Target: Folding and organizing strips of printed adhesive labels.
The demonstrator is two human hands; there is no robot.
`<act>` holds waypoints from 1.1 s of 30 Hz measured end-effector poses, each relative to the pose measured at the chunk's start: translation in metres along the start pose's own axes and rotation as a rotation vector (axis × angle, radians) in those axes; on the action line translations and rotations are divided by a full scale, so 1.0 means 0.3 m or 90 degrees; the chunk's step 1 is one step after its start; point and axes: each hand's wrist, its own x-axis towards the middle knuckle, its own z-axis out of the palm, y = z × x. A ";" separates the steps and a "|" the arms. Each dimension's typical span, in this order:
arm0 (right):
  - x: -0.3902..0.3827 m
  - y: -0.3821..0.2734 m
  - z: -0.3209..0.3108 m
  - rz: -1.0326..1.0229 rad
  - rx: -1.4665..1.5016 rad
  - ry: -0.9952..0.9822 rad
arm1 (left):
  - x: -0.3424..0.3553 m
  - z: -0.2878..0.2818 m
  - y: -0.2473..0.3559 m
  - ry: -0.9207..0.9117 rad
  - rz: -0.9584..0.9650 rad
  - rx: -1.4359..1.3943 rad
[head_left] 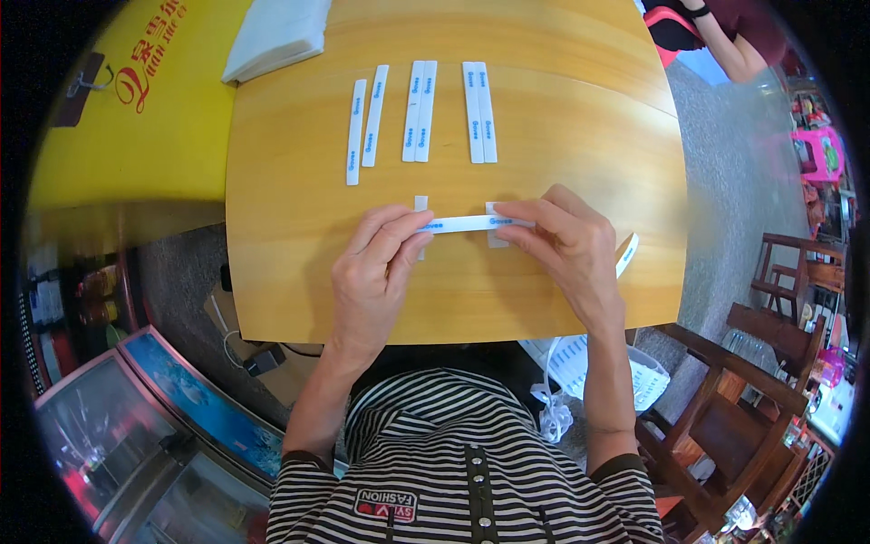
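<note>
Between my hands a white strip with blue print (460,224) runs horizontally. My left hand (372,272) pinches its left end, and my right hand (571,254) pinches its right end. It crosses two short pale pieces (421,203) that stand vertical in the view, partly hidden by it and my fingers. Beside my right hand a curved white strip (626,254) lies near the wooden table's (299,290) right edge. Farther back are two separate upright strips (356,131) and two side-by-side pairs (419,111), all white with blue print.
A white stack of sheets or bags (276,32) and a yellow surface (127,145) sit at upper left. Another person's arm (729,45) shows at upper right. A glass-topped freezer (118,426) is lower left; a white basket (625,372) and wooden chairs (725,417) are at right.
</note>
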 end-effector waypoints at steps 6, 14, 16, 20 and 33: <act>-0.037 -0.018 -0.035 0.036 0.015 0.064 | -0.009 -0.007 0.015 -0.015 -0.056 -0.045; -0.262 0.076 -0.118 0.319 0.005 0.233 | 0.016 0.037 0.116 -0.109 0.215 0.302; -0.291 0.076 -0.108 0.353 0.111 0.279 | 0.017 0.065 0.129 -0.153 0.219 0.302; -0.318 0.083 -0.099 0.324 0.049 0.287 | -0.002 0.107 0.088 -0.207 0.200 0.308; -0.283 0.075 -0.189 0.060 -0.259 0.140 | -0.010 0.094 0.101 -0.232 0.184 0.322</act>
